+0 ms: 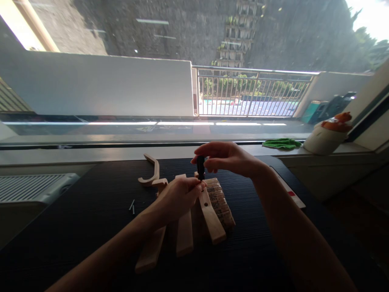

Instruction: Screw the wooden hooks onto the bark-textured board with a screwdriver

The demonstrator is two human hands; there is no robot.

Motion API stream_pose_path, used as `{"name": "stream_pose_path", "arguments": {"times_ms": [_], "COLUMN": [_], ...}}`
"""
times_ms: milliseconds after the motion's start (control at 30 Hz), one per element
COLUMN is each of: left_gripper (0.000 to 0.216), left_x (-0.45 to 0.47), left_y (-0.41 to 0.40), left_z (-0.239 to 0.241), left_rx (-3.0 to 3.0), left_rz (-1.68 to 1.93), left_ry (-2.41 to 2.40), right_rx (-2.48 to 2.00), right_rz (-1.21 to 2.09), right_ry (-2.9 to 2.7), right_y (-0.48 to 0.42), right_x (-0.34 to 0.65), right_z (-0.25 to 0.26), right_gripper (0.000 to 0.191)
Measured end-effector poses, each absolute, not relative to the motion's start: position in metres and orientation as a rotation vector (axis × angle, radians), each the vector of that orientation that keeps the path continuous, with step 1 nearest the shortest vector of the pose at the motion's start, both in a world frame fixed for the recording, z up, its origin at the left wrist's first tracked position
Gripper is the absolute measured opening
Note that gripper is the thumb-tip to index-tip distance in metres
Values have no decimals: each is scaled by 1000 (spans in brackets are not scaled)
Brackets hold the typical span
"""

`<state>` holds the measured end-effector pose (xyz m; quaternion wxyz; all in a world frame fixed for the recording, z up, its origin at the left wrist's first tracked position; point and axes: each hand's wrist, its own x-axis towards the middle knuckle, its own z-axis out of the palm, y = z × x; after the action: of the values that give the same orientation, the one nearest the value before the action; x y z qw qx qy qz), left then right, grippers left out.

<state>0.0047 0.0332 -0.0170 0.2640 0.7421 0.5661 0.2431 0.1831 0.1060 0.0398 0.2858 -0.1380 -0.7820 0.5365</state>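
Observation:
A black-handled screwdriver stands upright, its tip down at the upper part of a pale wooden piece with a dark hole in it. Thumb and fingers of my right hand are closed around the handle from the right. My left hand pinches at the screwdriver's lower end, gripping the wooden piece there; whether a screw is between the fingertips is hidden. Under that piece lies a ribbed, brown-wrapped bundle with dark lettering. Two more wooden pieces, one in the middle and one at left, pass beneath my left hand and forearm.
A curved wooden hook lies at the table's far left, with screws nearer. The black table meets a window sill holding a green cloth and a white container. A flat, pale object lies beyond my right forearm.

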Motion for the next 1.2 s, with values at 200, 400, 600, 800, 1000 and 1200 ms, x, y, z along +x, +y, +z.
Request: {"name": "stream_pose_path", "arguments": {"times_ms": [200,400,600,800,1000,1200], "left_gripper": [43,43,43,41,40,39], "left_x": [4,3,3,3,4,4], "left_y": [33,34,35,33,34,36], "left_z": [-18,-17,-20,-20,-20,-20], "left_rx": [2013,2036,2001,2001,1991,2002], "left_rz": [638,621,644,645,647,638], "left_ry": [1538,1533,1538,1534,1540,1523], "right_rx": [-329,-312,-331,-390,-430,-396], "right_rz": [1412,1451,1417,1377,1356,1362], "right_ry": [-2108,-2045,-2026,-2033,-2045,-2109], "right_y": [107,107,110,110,108,106], "right_x": [184,182,181,180,178,183], "right_z": [40,39,36,36,35,42], "right_gripper": [29,27,25,25,27,28]}}
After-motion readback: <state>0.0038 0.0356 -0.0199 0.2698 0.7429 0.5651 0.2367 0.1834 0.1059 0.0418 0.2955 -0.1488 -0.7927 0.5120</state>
